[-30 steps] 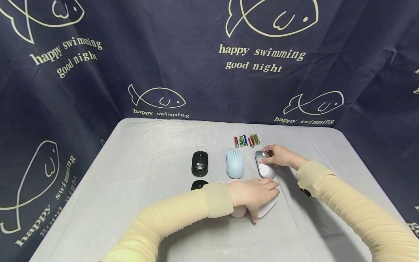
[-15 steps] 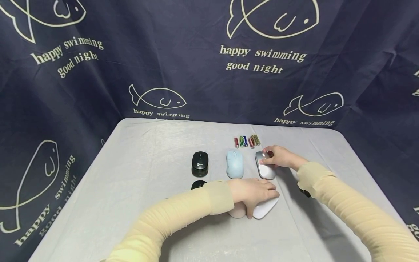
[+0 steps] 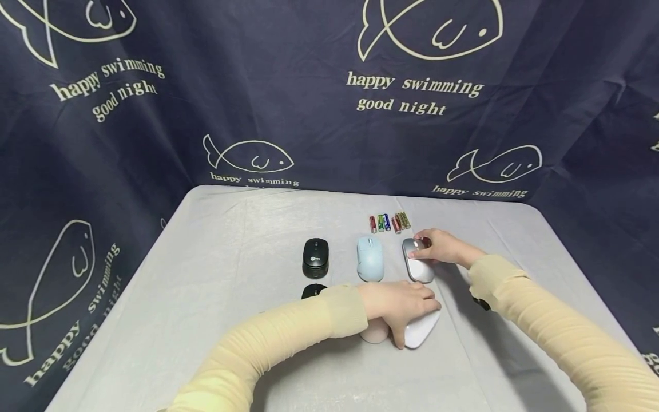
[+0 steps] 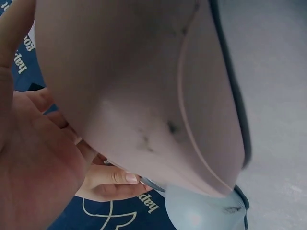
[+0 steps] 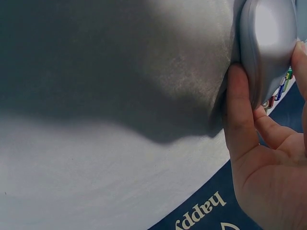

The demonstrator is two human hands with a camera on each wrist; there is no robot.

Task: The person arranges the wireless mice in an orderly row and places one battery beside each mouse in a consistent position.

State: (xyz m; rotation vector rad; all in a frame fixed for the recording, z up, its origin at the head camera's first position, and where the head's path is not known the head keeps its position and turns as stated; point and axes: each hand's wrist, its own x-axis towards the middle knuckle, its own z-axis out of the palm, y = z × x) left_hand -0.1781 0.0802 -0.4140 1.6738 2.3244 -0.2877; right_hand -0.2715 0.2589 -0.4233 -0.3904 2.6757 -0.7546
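My left hand [image 3: 404,306] reaches across the table, thumb and fingers on opposite sides of a white mouse [image 3: 423,329]. The hand hides the far part of that mouse. Under the left wrist a pink mouse [image 3: 374,332] shows its near end; it looms large in the left wrist view. My right hand [image 3: 440,247] holds a silver-grey mouse [image 3: 419,269] by its sides, which rests on the table just beyond the left fingers. In the right wrist view, fingertips [image 5: 238,81] press that mouse's edge.
A light blue mouse [image 3: 370,259] lies left of the silver-grey one. Further left are a black mouse [image 3: 316,257] and another black mouse [image 3: 313,290], partly hidden by the left sleeve. Several batteries [image 3: 387,222] lie in a row behind. A patterned dark blue curtain [image 3: 329,114] surrounds the table.
The white mouse has turned and shifted slightly under my left hand, whose thumb moved a little left and then back right. My right hand and the silver-grey mouse have stayed in place.
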